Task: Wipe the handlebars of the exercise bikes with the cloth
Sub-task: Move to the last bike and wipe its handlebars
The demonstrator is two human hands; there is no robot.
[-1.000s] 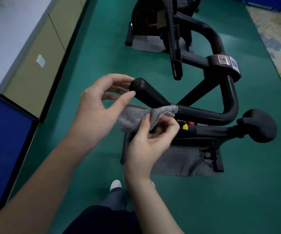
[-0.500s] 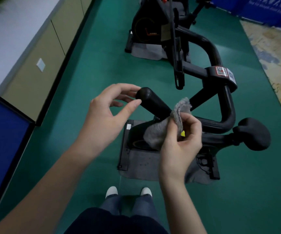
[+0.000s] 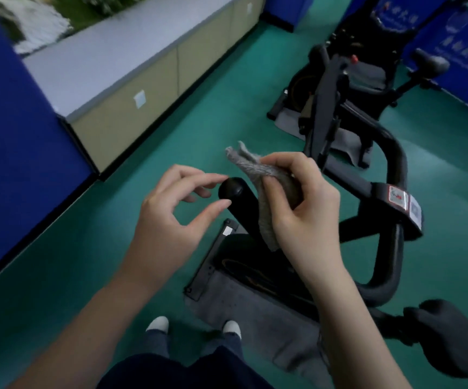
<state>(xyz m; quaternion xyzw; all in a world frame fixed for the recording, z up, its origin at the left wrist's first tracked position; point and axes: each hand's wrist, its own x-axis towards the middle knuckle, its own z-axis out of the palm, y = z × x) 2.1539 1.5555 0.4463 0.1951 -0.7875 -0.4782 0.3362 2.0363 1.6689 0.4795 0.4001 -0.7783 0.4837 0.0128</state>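
A black handlebar [image 3: 390, 169] loops around the near exercise bike, and its left grip end [image 3: 234, 192] points toward me. My right hand [image 3: 300, 203] is closed around a grey cloth [image 3: 258, 169] and presses it over the grip just behind that end. One corner of the cloth sticks up past my fingers and another part hangs below the bar. My left hand [image 3: 171, 217] hovers beside the grip end with thumb and fingers curled apart, holding nothing. A second black exercise bike [image 3: 348, 80] stands farther back.
A black saddle [image 3: 443, 335] juts out at the lower right. The near bike stands on a grey mat [image 3: 244, 307] on the green floor. A low cabinet [image 3: 131, 102] runs along the left. Blue panels [image 3: 11, 147] stand at the left and far right. My feet [image 3: 157, 324] are at the mat's edge.
My right hand lifted the cloth from under the grip and brought it over the top of the bar. The left hand stayed open beside the grip end. The view swung upward.
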